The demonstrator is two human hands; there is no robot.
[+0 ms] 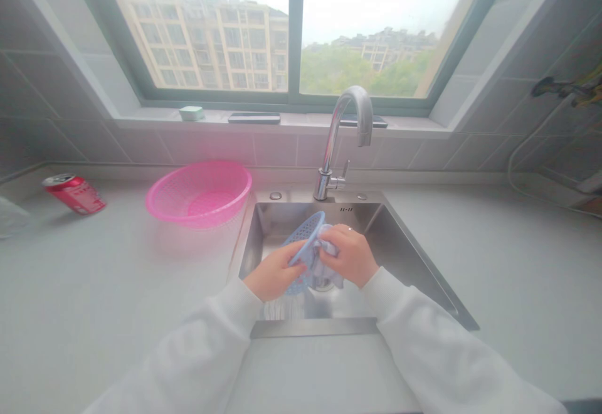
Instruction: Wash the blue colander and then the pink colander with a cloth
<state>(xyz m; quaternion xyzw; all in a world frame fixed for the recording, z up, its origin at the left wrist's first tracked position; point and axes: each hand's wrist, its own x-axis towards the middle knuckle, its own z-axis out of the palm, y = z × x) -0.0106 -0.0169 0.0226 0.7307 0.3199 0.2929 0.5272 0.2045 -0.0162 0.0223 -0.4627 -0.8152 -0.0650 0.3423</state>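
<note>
Over the steel sink (409,257), my left hand (277,270) grips the near rim of a small blue plastic basket (298,235) with holes in its wall. The basket is tilted on its side, its rim slanting up to the right. My right hand (348,251) is closed on a pale cloth (329,266), pressed against the basket's rim. Part of the cloth hangs below the fingers. The hands and cloth hide some of the basket. Behind them rises a chrome faucet (332,132), with no water seen running from its spout.
A pink plastic basket (202,210) stands left of the sink. Farther left, a red drink can (75,194) sits on the white counter (141,301). The windowsill holds a small pale green box (191,113) and a dark flat object (254,118). A pale hose (515,150) runs along the right wall.
</note>
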